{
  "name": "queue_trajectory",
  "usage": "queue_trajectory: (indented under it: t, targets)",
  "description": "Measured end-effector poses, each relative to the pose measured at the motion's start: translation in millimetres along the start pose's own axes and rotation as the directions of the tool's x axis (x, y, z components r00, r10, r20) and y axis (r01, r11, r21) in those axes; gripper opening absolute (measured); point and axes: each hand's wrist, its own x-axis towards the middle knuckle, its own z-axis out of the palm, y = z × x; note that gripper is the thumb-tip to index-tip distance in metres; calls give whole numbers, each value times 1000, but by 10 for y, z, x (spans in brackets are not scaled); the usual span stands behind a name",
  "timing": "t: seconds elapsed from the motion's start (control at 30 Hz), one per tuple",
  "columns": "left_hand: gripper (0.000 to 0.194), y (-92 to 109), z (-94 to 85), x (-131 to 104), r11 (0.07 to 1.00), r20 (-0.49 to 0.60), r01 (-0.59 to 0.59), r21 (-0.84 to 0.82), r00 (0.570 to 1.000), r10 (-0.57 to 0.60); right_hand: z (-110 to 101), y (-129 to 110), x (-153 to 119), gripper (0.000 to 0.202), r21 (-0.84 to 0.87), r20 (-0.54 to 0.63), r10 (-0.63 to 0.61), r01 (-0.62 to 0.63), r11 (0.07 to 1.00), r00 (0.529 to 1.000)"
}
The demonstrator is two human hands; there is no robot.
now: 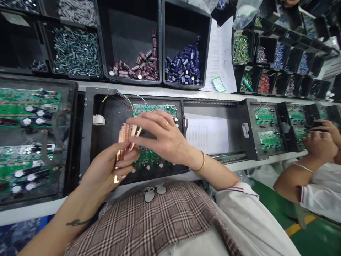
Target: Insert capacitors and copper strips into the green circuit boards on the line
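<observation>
My left hand (113, 161) is wrapped round a bundle of flat copper-coloured metal strips (125, 138), held upright over the black tray (89, 142). The fingertips of my right hand (160, 133) rest at the upper part of the same bundle, closed on a strip there. Beneath my right hand lies a green circuit board (154, 156), partly hidden by the hand and wrist. Coloured wires (125, 97) run from the board's upper left corner, and a white connector (99, 120) sits at the tray's left side.
Bins of brown capacitors (144, 64), blue capacitors (186, 62) and green parts (76, 51) stand behind the tray. Left is another tray with boards (29, 103). A paper sheet (207, 133) lies to the right. Further right, a co-worker's hands (321, 142) are over more boards (269, 139).
</observation>
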Motion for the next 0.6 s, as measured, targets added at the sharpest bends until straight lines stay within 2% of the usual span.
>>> queue_trajectory:
  t: [0.07,0.13,0.2,0.27,0.33,0.47,0.6]
  targets:
    - [49,-33,28,-61,994,72,111,9,991,-112,-64,-30,-50,22,-14,1,-151,151,988,989]
    - [51,-65,11,-87,990,47,119,70,991,-123,-86,55,-112,22,-1,5,-190,190,982,982]
    - [51,-86,-34,-65,984,-67,24,175,998,-13,-48,217,-174,24,-17,1,-92,92,996,996]
    - [46,-90,-88,-11,959,-164,-97,268,976,145,54,399,-221,26,-73,16,76,-75,995,997]
    - [43,-81,-136,47,932,-182,-177,316,953,242,193,546,-246,30,-123,60,191,-182,976,980]
    - [49,-63,-205,99,910,-153,-216,353,947,284,433,678,-259,33,-152,137,193,-172,973,972]
    - [48,-76,-236,81,908,-158,-229,352,941,299,528,737,-283,31,-177,153,159,-131,976,975]
